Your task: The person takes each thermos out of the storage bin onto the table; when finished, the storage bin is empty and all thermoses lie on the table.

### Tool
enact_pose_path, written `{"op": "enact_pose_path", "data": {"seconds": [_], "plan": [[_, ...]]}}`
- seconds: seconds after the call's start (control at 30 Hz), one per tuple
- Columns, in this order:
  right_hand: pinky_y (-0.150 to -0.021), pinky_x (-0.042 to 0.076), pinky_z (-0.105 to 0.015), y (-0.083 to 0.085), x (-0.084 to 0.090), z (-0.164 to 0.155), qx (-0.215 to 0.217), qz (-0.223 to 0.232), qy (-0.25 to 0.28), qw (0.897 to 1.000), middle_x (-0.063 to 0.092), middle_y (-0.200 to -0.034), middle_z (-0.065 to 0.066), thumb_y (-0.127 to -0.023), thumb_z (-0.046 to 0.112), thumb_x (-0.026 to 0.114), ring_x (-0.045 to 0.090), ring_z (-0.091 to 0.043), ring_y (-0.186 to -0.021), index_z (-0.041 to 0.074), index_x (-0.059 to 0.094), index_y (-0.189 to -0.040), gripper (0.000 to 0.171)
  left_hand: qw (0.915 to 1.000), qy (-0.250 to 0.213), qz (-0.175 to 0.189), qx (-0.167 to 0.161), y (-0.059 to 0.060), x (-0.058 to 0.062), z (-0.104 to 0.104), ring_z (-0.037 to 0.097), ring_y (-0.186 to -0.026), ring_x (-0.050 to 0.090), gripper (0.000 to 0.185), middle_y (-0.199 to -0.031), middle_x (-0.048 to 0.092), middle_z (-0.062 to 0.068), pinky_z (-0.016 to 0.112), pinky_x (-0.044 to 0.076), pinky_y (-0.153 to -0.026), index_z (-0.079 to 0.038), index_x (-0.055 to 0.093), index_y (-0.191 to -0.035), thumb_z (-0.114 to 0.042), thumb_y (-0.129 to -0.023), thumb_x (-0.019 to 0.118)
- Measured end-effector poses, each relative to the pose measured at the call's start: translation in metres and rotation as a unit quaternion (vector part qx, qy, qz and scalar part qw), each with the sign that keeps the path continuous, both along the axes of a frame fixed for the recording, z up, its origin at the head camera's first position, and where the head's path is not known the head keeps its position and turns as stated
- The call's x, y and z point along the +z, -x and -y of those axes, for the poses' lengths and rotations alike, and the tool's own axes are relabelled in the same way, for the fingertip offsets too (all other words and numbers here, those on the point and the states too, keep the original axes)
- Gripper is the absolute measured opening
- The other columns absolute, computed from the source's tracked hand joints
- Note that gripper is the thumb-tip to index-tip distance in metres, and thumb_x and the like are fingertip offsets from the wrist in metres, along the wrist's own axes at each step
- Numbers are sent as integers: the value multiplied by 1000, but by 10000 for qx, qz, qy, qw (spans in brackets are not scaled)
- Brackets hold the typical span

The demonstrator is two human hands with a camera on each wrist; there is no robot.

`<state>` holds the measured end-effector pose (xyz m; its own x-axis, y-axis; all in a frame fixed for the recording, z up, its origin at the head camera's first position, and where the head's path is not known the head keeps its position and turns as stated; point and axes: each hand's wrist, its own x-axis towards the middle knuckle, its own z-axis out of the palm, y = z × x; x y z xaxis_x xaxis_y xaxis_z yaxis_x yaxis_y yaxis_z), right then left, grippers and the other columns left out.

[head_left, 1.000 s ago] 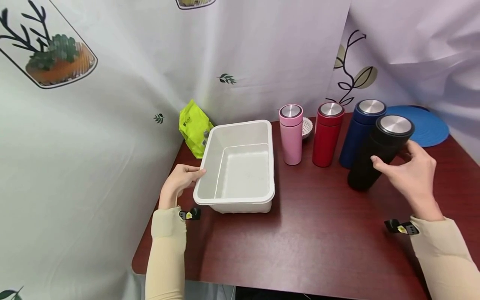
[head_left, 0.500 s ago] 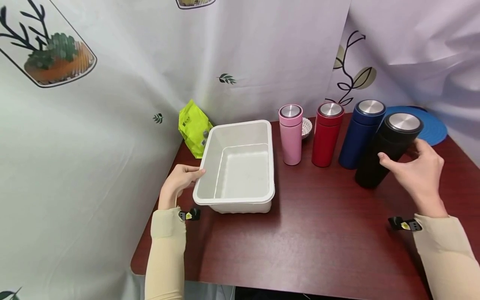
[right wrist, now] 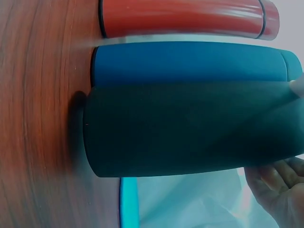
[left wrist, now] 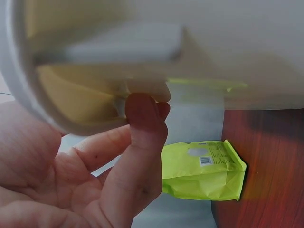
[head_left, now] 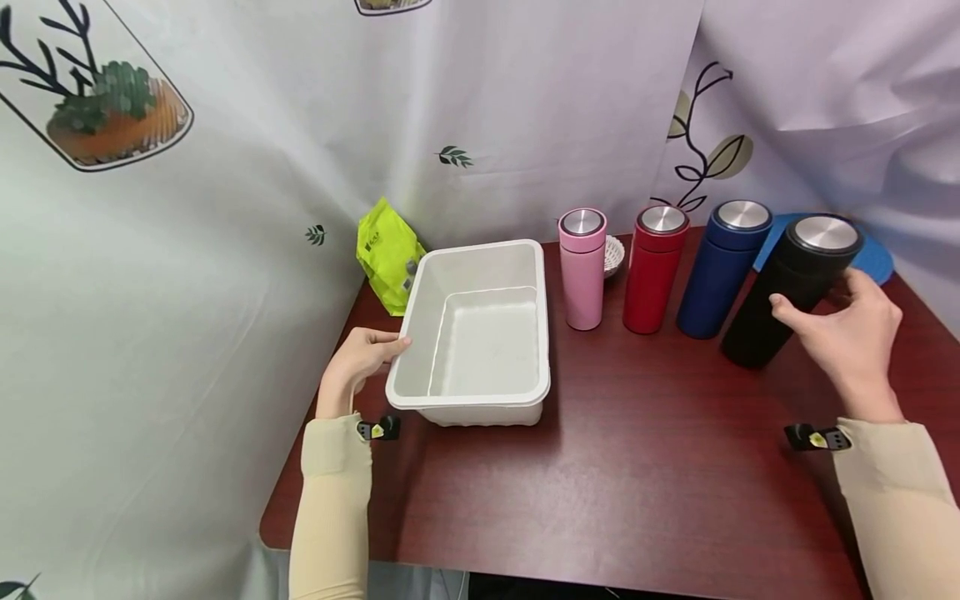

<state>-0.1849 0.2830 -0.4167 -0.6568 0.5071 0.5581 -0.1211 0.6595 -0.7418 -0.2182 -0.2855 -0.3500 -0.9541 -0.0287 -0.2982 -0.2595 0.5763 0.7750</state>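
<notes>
Your left hand [head_left: 358, 360] gripped the near-left corner of the white tray [head_left: 517, 392], thumb over the rim; in the left wrist view your fingers [left wrist: 137, 142] curled up under the rim [left wrist: 28, 95], so that hand was closed on the tray. The tray sat on the dark red bench [head_left: 637, 483], near its left edge.

Well to the right of the tray, your right hand [head_left: 855, 342] was wrapped around the black flask [head_left: 787, 292], thumb on the side facing the tray and fingers round the far side. The flask leaned, its steel cap away from the tray. In the right wrist view the black flask [right wrist: 190, 128] filled the middle, with your fingertips [right wrist: 275, 185] at its upper part; whether its base touched the bench, I could not tell.

Just beside the black flask, on the tray's side, stood the blue flask [head_left: 720, 271], upright. Next toward the tray came the red flask [head_left: 652, 267], then the pink flask [head_left: 582, 267], nearest the tray's far-right corner. All three stood in a row, each with a steel cap.

Behind the pink flask, away from the tray, a small white dish [head_left: 615, 252] peeked out. A blue mat [head_left: 873, 265] lay behind the black flask, the farthest thing from the tray. At the tray's far-left corner a yellow-green pouch [head_left: 386, 254] leaned against the printed curtain [head_left: 225, 250].
</notes>
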Motion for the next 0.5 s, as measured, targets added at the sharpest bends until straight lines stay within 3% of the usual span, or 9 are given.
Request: {"op": "enact_pose_path", "data": {"seconds": [0.37, 0.5], "plan": [[-81, 30, -7, 8, -3, -11, -138, 71, 64, 9999, 40, -81, 43, -71, 19, 83, 40, 25, -70, 2, 67, -115, 50, 10000, -66, -19, -46, 0, -1, -1, 31, -101, 69, 47, -123, 64, 25, 41, 58, -87, 6, 58, -131, -23, -95, 65], [-94, 31, -17, 11, -4, -14, -192, 89, 193, 9996, 41, -79, 43, -71, 19, 83, 40, 25, -72, 8, 68, -111, 44, 10000, -61, -8, -28, 0, 0, -1, 32, -102, 68, 47, -123, 64, 26, 41, 58, -88, 6, 58, -131, -24, -95, 65]]}}
